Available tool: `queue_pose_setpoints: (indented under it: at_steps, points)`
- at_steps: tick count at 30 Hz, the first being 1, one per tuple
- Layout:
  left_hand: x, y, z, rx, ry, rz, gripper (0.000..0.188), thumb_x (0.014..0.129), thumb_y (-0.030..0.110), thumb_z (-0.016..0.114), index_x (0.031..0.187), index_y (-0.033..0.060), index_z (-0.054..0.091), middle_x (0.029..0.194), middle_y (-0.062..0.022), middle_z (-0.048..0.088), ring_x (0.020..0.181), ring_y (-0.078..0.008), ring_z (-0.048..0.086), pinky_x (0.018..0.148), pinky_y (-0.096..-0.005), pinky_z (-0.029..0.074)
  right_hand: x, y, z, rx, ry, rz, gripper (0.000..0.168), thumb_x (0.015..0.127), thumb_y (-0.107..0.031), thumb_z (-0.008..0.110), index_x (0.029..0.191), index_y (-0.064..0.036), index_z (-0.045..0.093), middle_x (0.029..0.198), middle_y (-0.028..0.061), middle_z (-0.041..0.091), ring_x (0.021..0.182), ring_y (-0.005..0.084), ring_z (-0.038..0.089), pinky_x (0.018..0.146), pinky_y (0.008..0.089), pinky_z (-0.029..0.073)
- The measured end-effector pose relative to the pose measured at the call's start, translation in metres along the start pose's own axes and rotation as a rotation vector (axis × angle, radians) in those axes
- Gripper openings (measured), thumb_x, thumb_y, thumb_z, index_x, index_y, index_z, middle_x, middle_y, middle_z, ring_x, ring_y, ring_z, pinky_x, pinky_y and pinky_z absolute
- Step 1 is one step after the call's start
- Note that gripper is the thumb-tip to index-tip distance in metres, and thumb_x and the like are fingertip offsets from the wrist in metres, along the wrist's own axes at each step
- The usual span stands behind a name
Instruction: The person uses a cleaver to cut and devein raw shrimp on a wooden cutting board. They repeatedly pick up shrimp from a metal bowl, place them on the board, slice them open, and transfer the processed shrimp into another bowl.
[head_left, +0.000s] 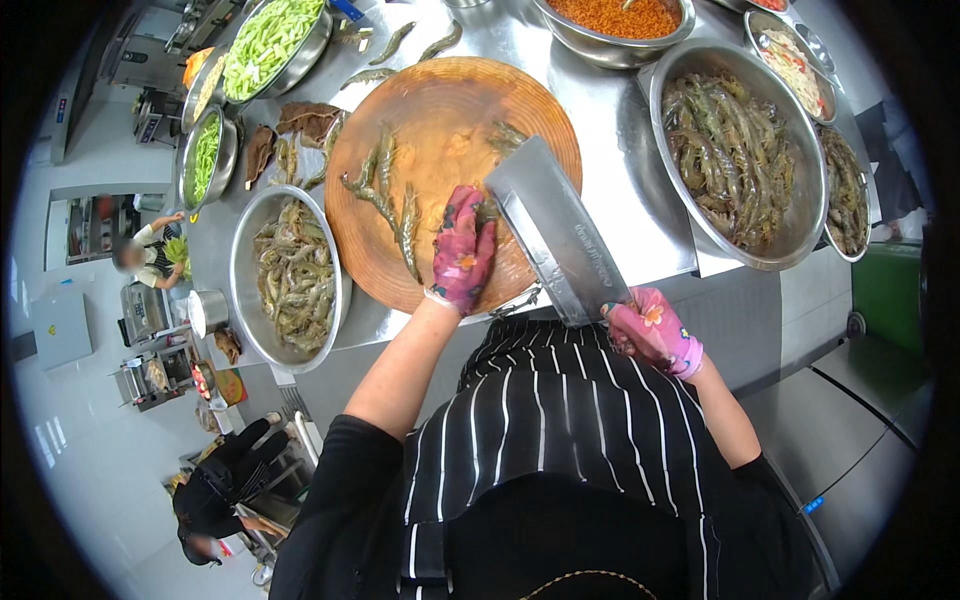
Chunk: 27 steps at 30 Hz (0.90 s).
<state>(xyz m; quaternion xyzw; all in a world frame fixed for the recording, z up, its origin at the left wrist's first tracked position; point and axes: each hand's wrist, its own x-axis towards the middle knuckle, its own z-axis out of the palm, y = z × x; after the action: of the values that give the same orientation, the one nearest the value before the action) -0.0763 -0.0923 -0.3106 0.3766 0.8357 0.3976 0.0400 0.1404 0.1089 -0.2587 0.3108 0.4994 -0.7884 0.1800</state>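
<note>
A round wooden chopping board lies before me with several raw shrimp on its left part. My left hand, in a pink floral glove, rests on the board. Between its thumb and fingers is a shrimp, partly hidden by the hand and the blade. Gloved alike, my right hand grips a broad cleaver at its near end; the handle is hidden in the fist. The blade slants over the board's right side, close to my left fingers. More shrimp show behind the blade's far end.
Steel bowls of shrimp stand left and right of the board. Bowls of chopped green vegetables and orange-red minced food stand farther back. Loose shrimp lie on the steel table. Two people work at left.
</note>
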Motion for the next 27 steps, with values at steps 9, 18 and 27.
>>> queue_pose_setpoints:
  at_steps: [9, 18, 27]
  points:
    - [-0.002, -0.003, 0.000, 0.191, 0.012, 0.097, 0.038, 0.090, 0.005, 0.057, 0.127, -0.0014, 0.053, 0.134, -0.0220, 0.049, 0.129, -0.0430, 0.042, 0.106, -0.0473, 0.037, 0.002, 0.001, -0.002, -0.007, -0.027, -0.032, 0.029, 0.094, -0.018, 0.058, 0.069, -0.005, 0.050, 0.056, 0.0024, 0.050, 0.046, 0.0090, 0.047, 0.042, 0.0222, 0.036]
    - [-0.004, -0.006, 0.001, 0.216, -0.005, 0.073, 0.037, 0.091, 0.004, 0.055, 0.128, -0.0003, 0.054, 0.138, -0.0220, 0.048, 0.129, -0.0415, 0.043, 0.108, -0.0443, 0.036, 0.006, 0.007, -0.008, -0.131, -0.024, -0.064, 0.028, 0.094, -0.018, 0.057, 0.071, -0.004, 0.051, 0.057, 0.0025, 0.052, 0.050, 0.0086, 0.048, 0.045, 0.0248, 0.038]
    - [-0.005, -0.018, -0.004, 0.258, -0.062, 0.134, 0.047, 0.086, -0.003, 0.054, 0.132, 0.0032, 0.054, 0.139, -0.0201, 0.048, 0.129, -0.0407, 0.044, 0.106, -0.0441, 0.039, 0.015, 0.016, -0.016, -0.120, -0.050, -0.083, 0.030, 0.092, -0.023, 0.062, 0.070, -0.005, 0.054, 0.057, 0.0032, 0.053, 0.051, 0.0102, 0.051, 0.047, 0.0248, 0.040]
